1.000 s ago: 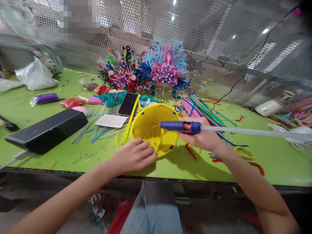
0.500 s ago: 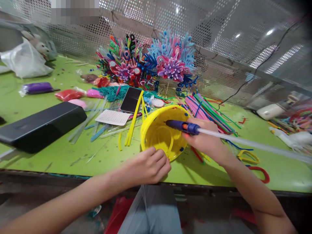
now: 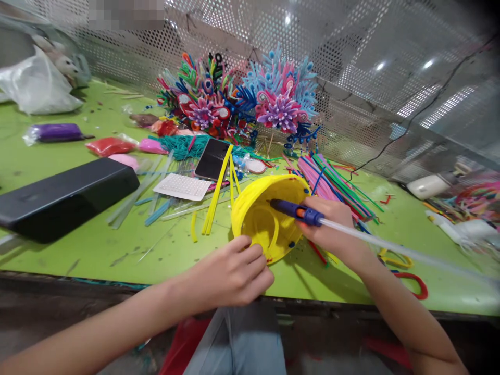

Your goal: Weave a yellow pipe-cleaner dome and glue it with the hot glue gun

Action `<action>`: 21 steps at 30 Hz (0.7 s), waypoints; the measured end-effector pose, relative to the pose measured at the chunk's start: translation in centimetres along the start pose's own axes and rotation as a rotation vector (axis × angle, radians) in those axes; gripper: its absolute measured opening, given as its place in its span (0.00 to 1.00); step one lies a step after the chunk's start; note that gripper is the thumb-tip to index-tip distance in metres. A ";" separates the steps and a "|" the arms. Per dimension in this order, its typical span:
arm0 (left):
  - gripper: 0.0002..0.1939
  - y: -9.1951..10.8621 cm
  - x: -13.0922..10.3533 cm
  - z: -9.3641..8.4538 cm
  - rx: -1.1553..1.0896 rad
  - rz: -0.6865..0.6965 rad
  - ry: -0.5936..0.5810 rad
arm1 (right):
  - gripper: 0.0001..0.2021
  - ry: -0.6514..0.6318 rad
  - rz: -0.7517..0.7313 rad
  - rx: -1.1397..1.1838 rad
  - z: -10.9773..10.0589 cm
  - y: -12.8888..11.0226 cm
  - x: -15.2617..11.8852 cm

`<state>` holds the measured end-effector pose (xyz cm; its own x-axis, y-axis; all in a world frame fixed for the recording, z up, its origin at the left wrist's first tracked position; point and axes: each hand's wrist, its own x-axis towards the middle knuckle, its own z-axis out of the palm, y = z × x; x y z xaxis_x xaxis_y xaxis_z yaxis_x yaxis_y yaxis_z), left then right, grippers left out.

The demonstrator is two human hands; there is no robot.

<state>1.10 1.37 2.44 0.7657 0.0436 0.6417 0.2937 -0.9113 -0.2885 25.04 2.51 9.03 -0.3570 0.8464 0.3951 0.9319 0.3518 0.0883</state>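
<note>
My left hand (image 3: 240,272) curls closed on the yellow bowl (image 3: 239,219); my right hand (image 3: 334,226) clasps the glue gun (image 3: 289,208), whose push could tip the bowl.

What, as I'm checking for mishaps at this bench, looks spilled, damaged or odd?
Mainly the phone: it lies amid craft supplies, yellow strips overlapping its edge in view. The yellow bucket is tipped, but the left hand holds its rim, so that seems deliberate.
</note>
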 end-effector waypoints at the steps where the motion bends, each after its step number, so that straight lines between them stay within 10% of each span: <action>1: 0.12 -0.1 -0.1 0.0 -0.009 -0.007 0.001 | 0.05 0.012 -0.011 -0.004 -0.1 0.2 0.0; 10: 0.12 -0.6 -0.2 -0.2 -0.120 0.066 -0.033 | 0.11 0.074 -0.469 -0.263 -0.1 0.3 0.4; 21: 0.13 -0.5 -0.1 -0.1 -0.108 0.014 -0.001 | 0.13 0.147 -0.445 -0.256 0.0 0.1 0.2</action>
<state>0.89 1.78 2.58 0.7699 0.0310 0.6374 0.2196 -0.9507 -0.2190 25.08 2.76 9.11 -0.7254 0.5665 0.3909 0.6851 0.5396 0.4894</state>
